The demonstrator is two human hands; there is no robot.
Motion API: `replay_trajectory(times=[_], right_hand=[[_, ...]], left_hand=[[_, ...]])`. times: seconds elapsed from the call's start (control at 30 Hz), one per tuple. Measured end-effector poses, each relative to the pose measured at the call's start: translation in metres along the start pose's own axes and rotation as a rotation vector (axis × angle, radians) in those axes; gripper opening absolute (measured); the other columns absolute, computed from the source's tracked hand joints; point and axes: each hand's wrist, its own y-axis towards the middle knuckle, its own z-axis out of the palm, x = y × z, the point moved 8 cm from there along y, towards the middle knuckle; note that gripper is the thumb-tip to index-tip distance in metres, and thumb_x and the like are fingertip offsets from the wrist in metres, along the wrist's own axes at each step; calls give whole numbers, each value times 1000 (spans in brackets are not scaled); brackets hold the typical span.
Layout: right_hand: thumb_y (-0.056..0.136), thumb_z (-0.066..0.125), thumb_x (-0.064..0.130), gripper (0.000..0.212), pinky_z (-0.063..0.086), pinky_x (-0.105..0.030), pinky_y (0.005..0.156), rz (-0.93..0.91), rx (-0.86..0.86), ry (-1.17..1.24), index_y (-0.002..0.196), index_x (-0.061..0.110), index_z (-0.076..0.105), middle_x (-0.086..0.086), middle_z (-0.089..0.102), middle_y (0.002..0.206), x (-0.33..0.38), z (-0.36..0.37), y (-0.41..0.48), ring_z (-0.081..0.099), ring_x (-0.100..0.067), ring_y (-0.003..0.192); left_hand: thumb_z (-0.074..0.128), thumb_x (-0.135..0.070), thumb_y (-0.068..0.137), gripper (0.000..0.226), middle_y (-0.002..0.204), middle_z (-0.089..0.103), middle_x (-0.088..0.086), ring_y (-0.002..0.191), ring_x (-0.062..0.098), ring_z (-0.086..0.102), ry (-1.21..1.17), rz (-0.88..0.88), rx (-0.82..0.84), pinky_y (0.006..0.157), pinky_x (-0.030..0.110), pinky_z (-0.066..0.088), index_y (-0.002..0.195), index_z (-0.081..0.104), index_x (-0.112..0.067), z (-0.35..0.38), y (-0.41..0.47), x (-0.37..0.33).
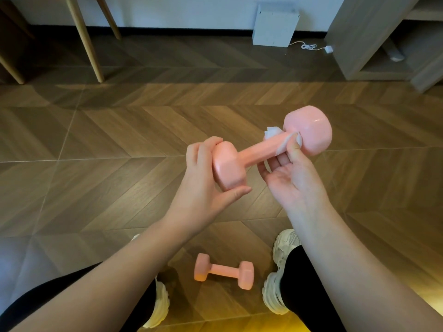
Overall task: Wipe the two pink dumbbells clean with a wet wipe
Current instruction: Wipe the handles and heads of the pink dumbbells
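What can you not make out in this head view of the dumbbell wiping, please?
All in the head view:
- The wet wipe: mostly hidden behind the handle of the held dumbbell and the fingers of the right hand.
- The held dumbbell's nearer head: its outer face is covered by the left hand.
- The floor dumbbell: its underside is hidden against the floor.
- The grey shelf unit: cut off by the top and right edges.

The person wears black, close-fitting trousers [304,291] that cover both legs down to the ankle. On the feet are pale cream sneakers, the left shoe [160,305] and the right shoe [279,262], with thick chunky soles cut in deep ridges. The upper seems to be mesh, but the dim light makes this uncertain. The left hand [203,180] and the right hand [294,180] are bare, like the forearms [335,248].
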Motion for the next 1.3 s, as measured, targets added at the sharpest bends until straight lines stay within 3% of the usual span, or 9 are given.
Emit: replay_trajectory(times=[0.13, 0.23, 0.43, 0.53, 0.7, 0.8, 0.93, 1.1, 1.3], right_hand=[[87, 63, 35, 45, 50, -38, 83, -12, 41, 22, 127, 12, 60, -7, 76, 106, 4, 2, 0, 72, -16, 97], [74, 68, 33, 46, 52, -38, 87, -54, 129, 14, 116, 14, 65, -5, 76, 101, 13, 9, -2, 74, -14, 91], [78, 68, 28, 37, 53, -36, 91, -71, 298, 11, 112, 15, 64, 2, 73, 95, 19, 23, -9, 70, -11, 93], [80, 67, 27, 33, 53, -35, 90, -69, 249, -14, 111, 16, 65, 2, 74, 95, 17, 21, -7, 71, -11, 95], [78, 68, 35, 32, 47, -39, 97, -82, 148, -20, 106, 18, 67, 1, 77, 95, 19, 14, 0, 73, -11, 89], [72, 69, 38, 40, 42, -43, 106, -94, 178, -37, 106, 17, 67, 0, 75, 98, 21, 15, -3, 72, -12, 93], [72, 71, 35, 49, 47, -44, 103, -114, 225, 2, 116, 16, 64, 1, 74, 99, 24, 18, -8, 71, -13, 96], [74, 70, 35, 46, 49, -44, 101, -148, 224, -45, 116, 18, 64, 1, 74, 105, 24, 20, -9, 71, -14, 101], [88, 61, 28, 25, 50, -29, 83, -215, 257, -220, 108, 15, 67, 3, 73, 99, 2, 26, -16, 67, -9, 92]], left_hand=[[74, -59, 69, 84, 129, 42, -2, 110, -3, 42, -26, -20, 26, 93, 5, 37, 135, 35, -25, -1, 5, -1], [71, -61, 62, 73, 117, 57, -6, 102, 1, 58, -444, -368, 141, 81, 18, 52, 122, 47, -26, 13, 5, 16], [59, -60, 80, 73, 102, 63, 27, 88, 40, 66, -1065, -831, 394, 75, 42, 62, 124, 58, -2, 41, -12, 20], [71, -47, 76, 61, 115, 55, 22, 98, 37, 58, -1138, -773, 308, 86, 47, 56, 120, 57, -8, 37, -9, 22], [82, -33, 63, 86, 121, 62, 11, 94, 24, 70, -1012, -610, 252, 78, 34, 56, 138, 41, -24, 30, -5, 23], [73, -48, 73, 75, 102, 72, 17, 86, 30, 73, -1041, -686, 298, 73, 33, 60, 133, 47, -12, 30, -4, 20], [59, -63, 80, 78, 110, 63, 25, 97, 36, 64, -1097, -814, 298, 77, 36, 62, 127, 59, -2, 37, -10, 17], [62, -50, 82, 64, 107, 60, 20, 91, 32, 61, -1109, -748, 299, 76, 36, 61, 132, 52, -11, 35, -7, 10], [47, -46, 86, 60, 89, 58, 17, 73, 25, 52, -1101, -685, 288, 63, 35, 47, 127, 52, -3, 38, -5, 2]])
